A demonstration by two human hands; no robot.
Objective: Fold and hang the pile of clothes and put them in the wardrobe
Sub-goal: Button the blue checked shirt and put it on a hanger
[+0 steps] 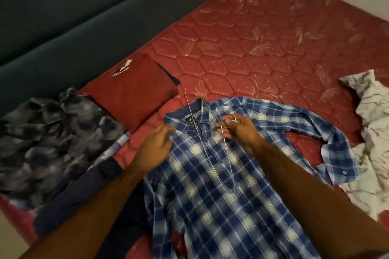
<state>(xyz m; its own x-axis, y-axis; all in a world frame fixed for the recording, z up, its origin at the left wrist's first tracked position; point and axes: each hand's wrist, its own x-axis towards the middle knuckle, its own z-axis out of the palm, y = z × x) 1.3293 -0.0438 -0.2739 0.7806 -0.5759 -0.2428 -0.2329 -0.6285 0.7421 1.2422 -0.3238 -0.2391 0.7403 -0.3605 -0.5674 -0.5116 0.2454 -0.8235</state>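
A blue plaid shirt [210, 191] lies spread face up on the red mattress [242, 44], collar towards the far side. A thin wire hanger [196, 124] rests across its collar and chest. My right hand [237, 127] grips the hanger near its hook, just right of the collar. My left hand [155, 145] pinches the shirt's left shoulder beside the collar. A folded maroon garment [134, 92] lies on a dark folded one at the left.
A crumpled grey camouflage garment [48, 136] sits at the far left, with a dark navy piece [84, 193] below it. A white patterned cloth [370, 132] lies bunched at the right. A dark teal padded bed frame [84, 6] borders the mattress.
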